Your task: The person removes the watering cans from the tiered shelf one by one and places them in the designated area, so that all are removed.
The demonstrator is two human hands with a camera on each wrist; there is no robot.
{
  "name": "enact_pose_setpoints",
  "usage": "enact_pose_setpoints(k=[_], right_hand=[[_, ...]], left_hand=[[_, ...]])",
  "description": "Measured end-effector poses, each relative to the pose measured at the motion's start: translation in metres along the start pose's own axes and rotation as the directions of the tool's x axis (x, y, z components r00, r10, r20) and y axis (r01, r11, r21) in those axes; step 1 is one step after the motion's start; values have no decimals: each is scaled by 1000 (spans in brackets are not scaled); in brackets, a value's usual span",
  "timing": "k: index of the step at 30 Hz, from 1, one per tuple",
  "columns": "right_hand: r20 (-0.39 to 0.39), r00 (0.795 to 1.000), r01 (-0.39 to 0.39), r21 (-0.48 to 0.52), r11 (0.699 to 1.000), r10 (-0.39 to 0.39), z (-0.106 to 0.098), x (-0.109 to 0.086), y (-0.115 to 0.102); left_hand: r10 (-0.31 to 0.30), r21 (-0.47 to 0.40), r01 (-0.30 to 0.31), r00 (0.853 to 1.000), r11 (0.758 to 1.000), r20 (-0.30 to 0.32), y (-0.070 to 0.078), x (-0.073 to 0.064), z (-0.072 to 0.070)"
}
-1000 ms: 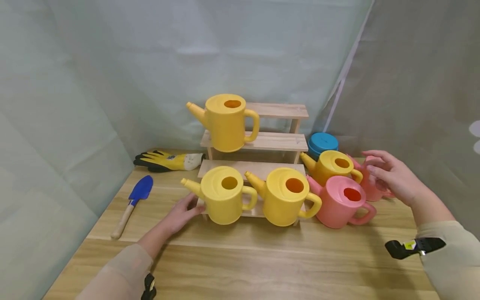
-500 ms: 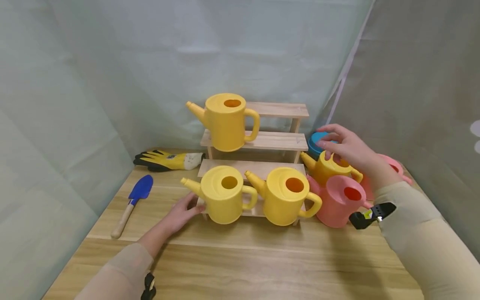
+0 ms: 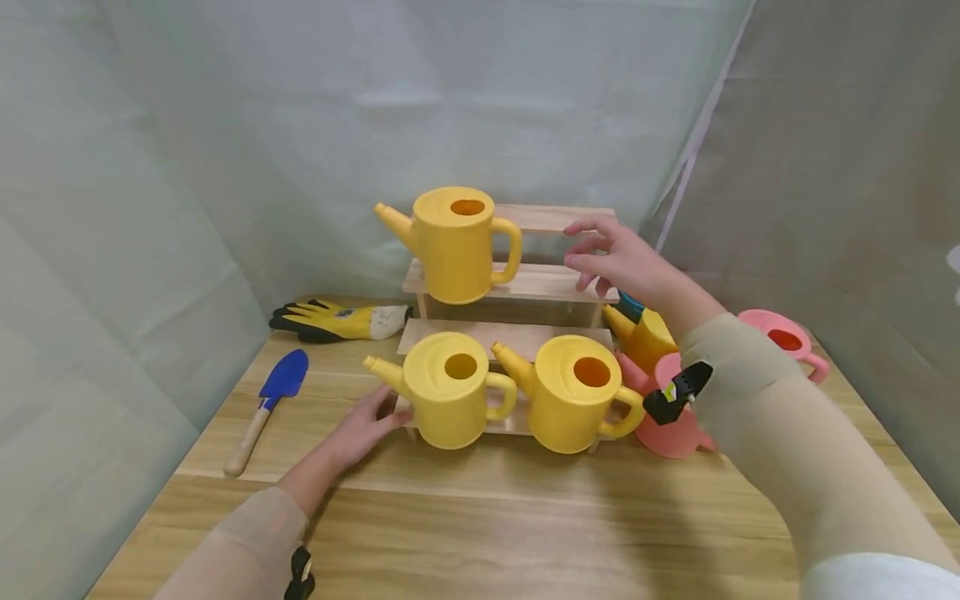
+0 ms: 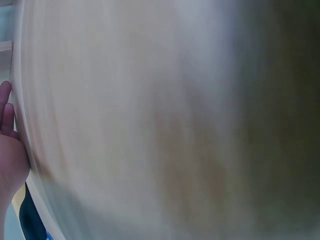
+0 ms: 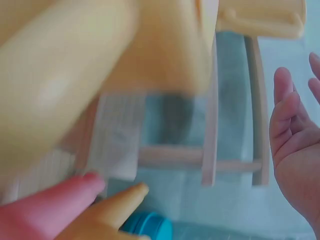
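So, a blue hand trowel [image 3: 283, 377] and a yellow-and-black gardening glove [image 3: 337, 322] lie left of my left hand [image 3: 363, 432], its thumb spread from relaxed fingers, at the left end of the tiered wooden stand [image 3: 504, 340]; two yellow watering cans [image 3: 450, 408] stand on the lowest step, another higher; my right hand [image 3: 618, 260] hovers near the upper right steps, fingers loosely bent, apart; pink watering cans [image 3: 667, 433] stand rightward

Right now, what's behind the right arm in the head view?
Left of the arm, a yellow can, a pink can and a blue item show in part; right of it, another pink can shows its top. The yellow can's opening and handle are covered.
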State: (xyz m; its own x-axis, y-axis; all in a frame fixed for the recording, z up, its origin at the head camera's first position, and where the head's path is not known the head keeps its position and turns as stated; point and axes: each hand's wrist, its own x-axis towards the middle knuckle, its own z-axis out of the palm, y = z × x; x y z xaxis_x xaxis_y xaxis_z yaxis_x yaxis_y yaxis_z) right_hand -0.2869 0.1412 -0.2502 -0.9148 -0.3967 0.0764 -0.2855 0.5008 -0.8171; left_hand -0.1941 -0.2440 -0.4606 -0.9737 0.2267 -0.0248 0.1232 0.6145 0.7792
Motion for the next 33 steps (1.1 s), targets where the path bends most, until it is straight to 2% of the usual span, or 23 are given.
enact_pose_setpoints(k=[6, 14, 22, 33], right_hand=[[19, 1000, -12, 84, 996, 10, 22, 17, -23], [57, 998, -48, 181, 982, 38, 49, 26, -38], [26, 998, -53, 222, 973, 49, 53, 35, -42], [-8, 999, -47, 205, 978, 50, 53, 35, -47]], left_hand=[[30, 15, -30, 999, 999, -25, -3, -2, 1], [13, 7, -13, 1000, 1000, -6, -5, -2, 6], [28, -7, -28, 1000, 1000, -6, -4, -1, 5], [29, 8, -29, 999, 1000, -17, -3, 0, 4]])
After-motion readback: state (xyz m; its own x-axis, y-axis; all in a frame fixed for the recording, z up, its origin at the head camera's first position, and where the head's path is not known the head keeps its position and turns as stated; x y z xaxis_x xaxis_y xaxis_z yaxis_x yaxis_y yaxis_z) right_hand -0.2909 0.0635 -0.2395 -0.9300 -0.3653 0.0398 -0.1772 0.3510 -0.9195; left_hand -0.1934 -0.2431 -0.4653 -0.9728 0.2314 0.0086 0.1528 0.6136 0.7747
